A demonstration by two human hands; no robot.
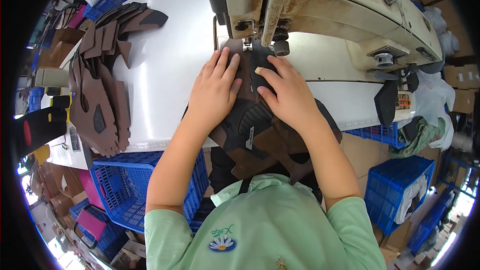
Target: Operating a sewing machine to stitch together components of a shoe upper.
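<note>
A brown and black shoe upper (243, 120) lies on the white sewing table, its far end under the presser foot (247, 44) of the sewing machine (345, 12). My left hand (214, 87) rests flat on the left side of the upper, fingers stretched out toward the needle area. On the black strip at the right lies my right hand (290, 87), its fingers spread and a pale wrap on one finger. Both hands press the material from above, close to the presser foot. The near part of the upper hangs over the table edge toward my lap.
A pile of brown cut pieces (97, 105) lies at the table's left. Below the table's edge stand a blue basket (125, 190) at left and a blue crate (392, 190) at right. The machine's arm spans the far right, with a black pad (386, 102) hanging near its end.
</note>
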